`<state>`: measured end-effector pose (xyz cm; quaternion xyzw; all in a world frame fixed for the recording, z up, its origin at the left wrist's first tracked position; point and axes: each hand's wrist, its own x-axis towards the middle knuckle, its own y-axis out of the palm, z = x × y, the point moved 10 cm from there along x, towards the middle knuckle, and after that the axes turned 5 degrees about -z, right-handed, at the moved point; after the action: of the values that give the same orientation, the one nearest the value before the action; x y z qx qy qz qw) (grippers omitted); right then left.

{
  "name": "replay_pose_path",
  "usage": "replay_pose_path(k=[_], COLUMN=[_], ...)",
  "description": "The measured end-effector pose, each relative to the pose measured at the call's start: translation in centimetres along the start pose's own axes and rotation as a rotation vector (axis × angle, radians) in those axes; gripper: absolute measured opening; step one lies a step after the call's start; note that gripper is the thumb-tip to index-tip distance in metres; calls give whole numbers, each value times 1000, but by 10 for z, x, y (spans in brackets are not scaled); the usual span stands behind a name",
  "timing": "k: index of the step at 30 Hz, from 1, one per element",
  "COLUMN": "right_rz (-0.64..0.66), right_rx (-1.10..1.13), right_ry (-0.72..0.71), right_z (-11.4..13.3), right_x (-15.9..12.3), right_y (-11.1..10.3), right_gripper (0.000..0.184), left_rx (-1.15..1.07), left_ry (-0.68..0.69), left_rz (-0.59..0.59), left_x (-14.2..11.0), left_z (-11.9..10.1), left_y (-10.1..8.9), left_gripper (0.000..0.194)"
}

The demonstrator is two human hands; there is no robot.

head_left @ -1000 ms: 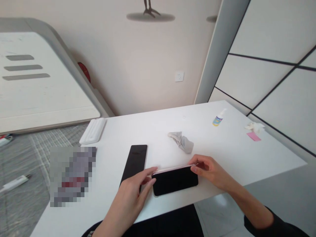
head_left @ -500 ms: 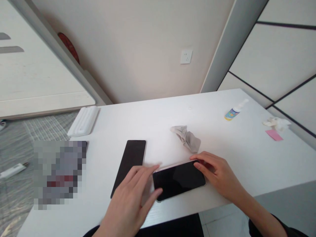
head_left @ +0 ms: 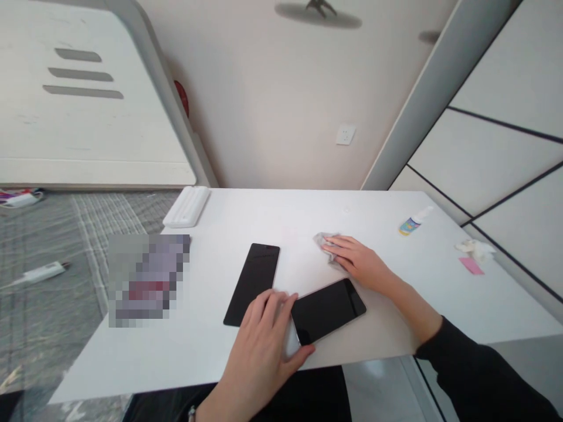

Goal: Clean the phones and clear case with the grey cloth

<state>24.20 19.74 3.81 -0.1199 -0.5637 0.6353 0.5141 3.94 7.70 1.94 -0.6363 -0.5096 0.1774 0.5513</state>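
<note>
A black-screened smartphone (head_left: 328, 310) lies at a slant near the table's front edge. My left hand (head_left: 275, 328) spans its left end, fingertips at the upper corner and thumb at the lower one. Behind the phone, my right hand (head_left: 356, 261) is on a crumpled grey cloth (head_left: 322, 239), its fingers pressed over it and hiding much of it. A second dark smartphone (head_left: 255, 281) lies screen up just left of the first, partly behind my left fingers.
The white table (head_left: 197, 346) bears a small spray bottle (head_left: 411, 224) at the back right. Crumpled tissue (head_left: 477, 249) and a pink slip (head_left: 471, 266) lie by the right edge. A white case (head_left: 187, 206) and a blurred-out item (head_left: 152, 278) sit at the left.
My right hand has left the phone's right end and moved back onto the grey cloth. My left hand has come onto the phone's left end. The view has shifted.
</note>
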Motion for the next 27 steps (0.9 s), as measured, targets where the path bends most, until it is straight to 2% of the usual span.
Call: replay_pose_path(k=[3, 5, 7, 9, 10, 11, 12, 14, 16, 17, 18, 20, 21, 23, 24, 25, 27], right_rz=[-60, -95, -28, 97, 176, 203, 216, 217, 180, 185, 194, 204, 246, 146, 132, 149, 216], right_rx=[-29, -36, -32, -105, -125, -107, -116, -191, -273, -248, -211, -161, -175, -262, -262, -214, -83], right_ry=[34, 60, 27, -119, -177, -285, -332, -263, -134, -152, -241, -355, -301, -108, -75, -111, -281], right_z=[-5, 8, 40, 85, 103, 124, 134, 128, 110, 110, 118, 129, 124, 107, 106, 111, 127], right_x=[-8, -25, -45, -64, -73, -81, -85, -83, -78, -77, -78, -81, -81, -76, -77, -80, -89], right_y=[-13, -20, -11, 10, 22, 28, 31, 33, 29, 31, 33, 36, 40, 29, 27, 29, 36], right_gripper=[29, 29, 32, 42, 50, 62, 73, 76, 72, 78, 64, 55, 62, 71, 78, 88, 90], left_rx=[2, 15, 38, 60, 68, 71, 72, 67, 66, 70, 74, 73, 68, 59, 59, 63, 71], left_ry=[-20, -34, -39, -37, -33, -29, -25, -24, -22, -18, -13, -6, -11, -19, -18, -15, -7], left_rz=[-61, -98, -119, -126, -126, -119, -109, -86, -70, -66, -69, -69, -70, -66, -68, -74, -95], left_x=[-2, -2, -2, -2, -2, -2, -2, -2, -2, -2, -2, -2, -2, -2, -3, -3, -4], left_z=[2, 3, 4, 4, 4, 4, 3, 4, 4, 3, 2, 1, 1, 2, 2, 3, 3], left_y=[-2, -4, -4, -4, -4, -4, -3, -2, -1, -1, -2, -1, -1, 0, 0, 0, -1], left_gripper=[79, 83, 88, 91, 92, 92, 91, 92, 95, 96, 96, 95, 94, 94, 93, 93, 92])
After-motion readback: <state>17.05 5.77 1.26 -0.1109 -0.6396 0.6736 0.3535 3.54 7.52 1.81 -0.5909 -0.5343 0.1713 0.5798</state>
